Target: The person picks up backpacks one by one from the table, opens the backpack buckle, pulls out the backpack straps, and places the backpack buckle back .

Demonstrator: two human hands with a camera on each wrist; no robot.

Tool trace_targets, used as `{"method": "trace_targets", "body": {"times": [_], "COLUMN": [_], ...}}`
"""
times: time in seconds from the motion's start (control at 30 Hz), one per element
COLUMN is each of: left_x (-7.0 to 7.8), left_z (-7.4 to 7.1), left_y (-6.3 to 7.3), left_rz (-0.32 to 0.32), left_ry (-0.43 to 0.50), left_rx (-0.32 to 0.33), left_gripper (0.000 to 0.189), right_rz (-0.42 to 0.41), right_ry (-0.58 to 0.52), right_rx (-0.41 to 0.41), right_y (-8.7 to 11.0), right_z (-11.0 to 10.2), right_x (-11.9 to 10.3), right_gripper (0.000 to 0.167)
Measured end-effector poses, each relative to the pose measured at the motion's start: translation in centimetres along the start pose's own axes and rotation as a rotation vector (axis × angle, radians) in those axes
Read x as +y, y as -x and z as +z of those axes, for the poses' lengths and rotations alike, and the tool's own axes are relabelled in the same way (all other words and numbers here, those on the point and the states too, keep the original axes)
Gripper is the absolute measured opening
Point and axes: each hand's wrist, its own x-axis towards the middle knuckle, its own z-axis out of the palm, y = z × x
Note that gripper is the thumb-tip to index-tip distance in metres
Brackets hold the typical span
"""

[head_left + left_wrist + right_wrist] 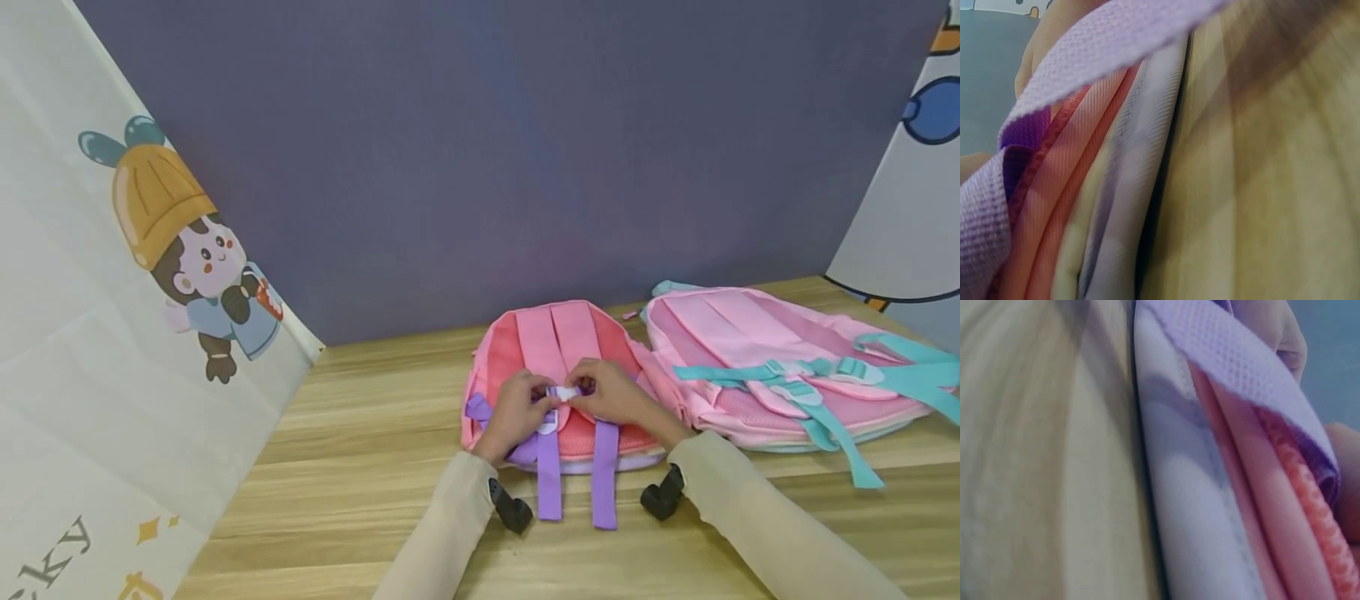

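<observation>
A small pink backpack [501, 350] with coral mesh lies with its shoulder straps facing up. Over its middle, a white side-release buckle [566, 394] on purple webbing sits between the two hands. The left hand [516, 412] pinches the buckle's left end, and the right hand [611, 392] pinches its right end. Two purple straps [550, 479] hang down over the bag's lower edge onto the table. Both wrist views show purple webbing [1104, 50] close up along the bag's layered side, with the fingers mostly hidden behind it.
A larger light-pink backpack [693, 325] with turquoise straps [832, 425] lies right beside the small one. Both rest on a wood-grain table [337, 450]. A dark panel [465, 167] stands behind, and a printed white sheet [67, 350] lines the left.
</observation>
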Motion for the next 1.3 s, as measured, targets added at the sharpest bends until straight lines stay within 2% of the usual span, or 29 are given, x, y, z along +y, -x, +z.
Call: {"method": "trace_targets", "body": {"times": [0.33,0.93,1.3], "left_x": [-0.07,0.3,0.21], "left_z": [0.01,-0.1,-0.01], "left_y": [0.01,0.25,0.21], "left_rz": [-0.012,-0.027,-0.009], "left_ry": [0.038,0.038,0.031], "left_rx": [0.012,0.044,0.067], "left_gripper": [0.016,0.015,0.015], "right_rz": [0.027,0.035,0.03], "right_ry": [0.0,0.017,0.009], "right_rx": [-0.007,0.017,0.04], "right_y": [-0.02,0.02,0.01], "right_z": [-0.03,0.05,0.06], "right_x": [0.0,-0.05,0.22], "right_gripper": [0.01,0.011,0.011]}}
